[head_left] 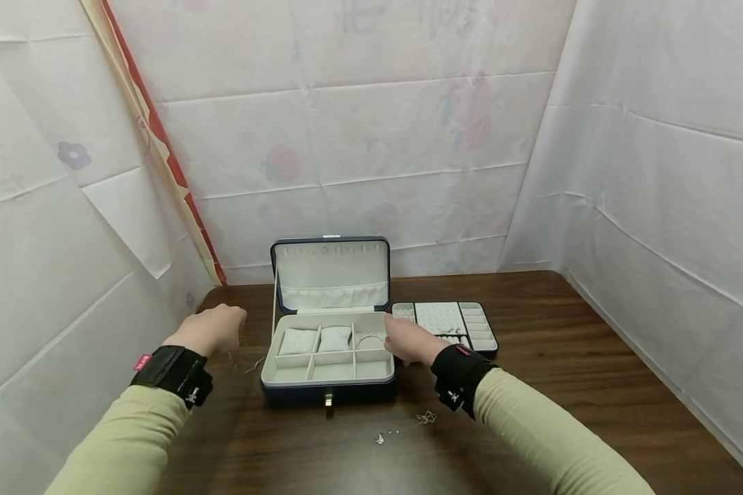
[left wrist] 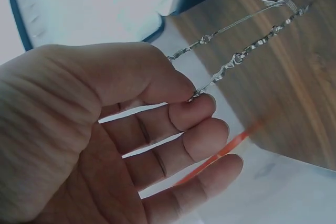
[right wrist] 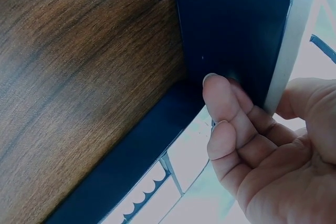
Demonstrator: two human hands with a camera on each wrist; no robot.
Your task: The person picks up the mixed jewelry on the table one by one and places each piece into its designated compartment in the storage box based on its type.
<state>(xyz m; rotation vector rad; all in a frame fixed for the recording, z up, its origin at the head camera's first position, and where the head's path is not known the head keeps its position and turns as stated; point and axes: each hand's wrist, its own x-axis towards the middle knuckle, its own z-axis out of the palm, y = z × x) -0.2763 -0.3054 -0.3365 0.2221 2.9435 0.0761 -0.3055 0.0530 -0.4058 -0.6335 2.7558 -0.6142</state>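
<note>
My left hand [head_left: 213, 328] pinches a silver chain [left wrist: 238, 57] between thumb and index finger, to the left of the jewelry box [head_left: 297, 395]. Two strands of it run from the fingertips, over the wood in the left wrist view, while the other fingers are loosely bent. At the box's right side, my right hand [head_left: 411, 340] grips the wall, thumb over the pale rim and fingers against the dark blue outside [right wrist: 236, 30]. The box stands with its lid [head_left: 334, 275] raised. Inside are two white cushions [head_left: 298, 341] and a thin bangle [head_left: 369, 335], each in a back compartment.
A divided jewelry tray [head_left: 483, 331] with a dotted panel lies right of the box. On the brown table [head_left: 254, 447] in front are another fine chain [head_left: 427, 417] and a few tiny shiny pieces [head_left: 380, 438]. White sheeting [head_left: 359, 137] hangs behind and at both sides.
</note>
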